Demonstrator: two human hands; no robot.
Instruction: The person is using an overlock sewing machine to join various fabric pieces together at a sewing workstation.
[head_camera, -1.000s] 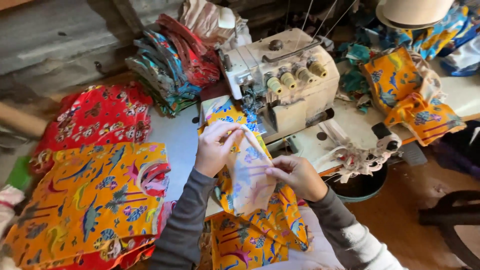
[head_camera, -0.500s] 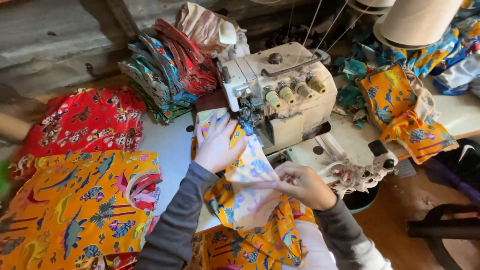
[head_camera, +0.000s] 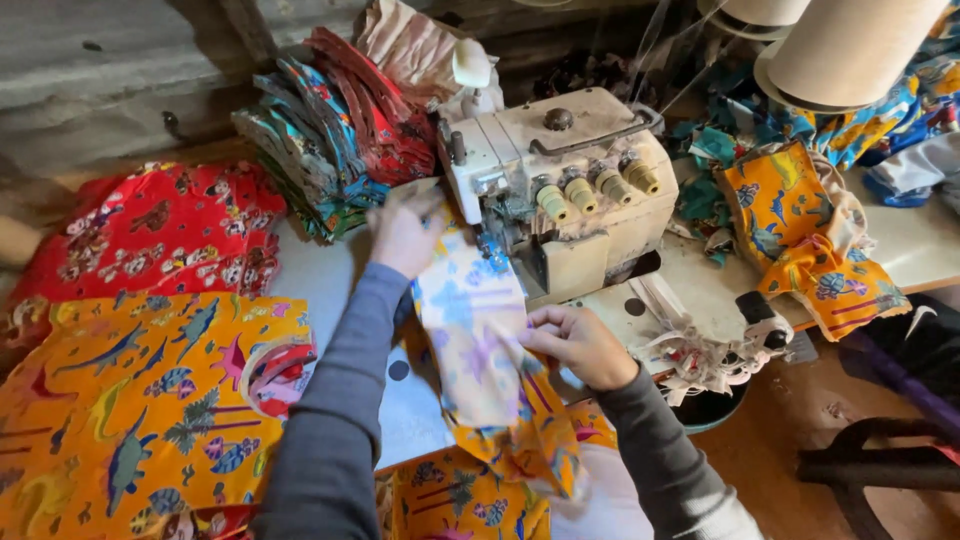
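— Left hand (head_camera: 405, 232): flat on the far end of the pale orange printed cloth piece (head_camera: 470, 330), pressing it down just beside the needle area of the cream overlock sewing machine (head_camera: 560, 190). Fingers spread, not curled; no pinch visible.

— And the right hand (head_camera: 578, 345)?

— Pinching the right edge of the same cloth piece about midway along, thumb and fingertips closed on the fabric.

— Lie of the cloth?

— Long axis running from the near table edge up and slightly left toward the machine's foot. Wrong side up, print faded. Near end hanging off the white table top (head_camera: 320, 275) onto the lap, over more orange dinosaur-print fabric (head_camera: 470, 500).

— Nearer to the foot?

— Left hand, clearly; almost touching the machine's front. Right hand well back, to the right of the cloth and just in front of the machine's base plate.

— Cloth already under the foot?

— Cannot tell; the left hand and the machine's front cover hide that spot.

— Surroundings?

— Large orange dinosaur-print fabric sheet (head_camera: 130, 400) on the left, red printed fabric (head_camera: 150, 230) beyond it. Stack of folded blue and red printed pieces (head_camera: 320, 130) behind the left hand. Crumpled orange garment (head_camera: 810, 250) on the right of the machine, tangle of pale offcut strips (head_camera: 700, 350) at the table edge, big cream thread cone (head_camera: 850, 45) at top right.
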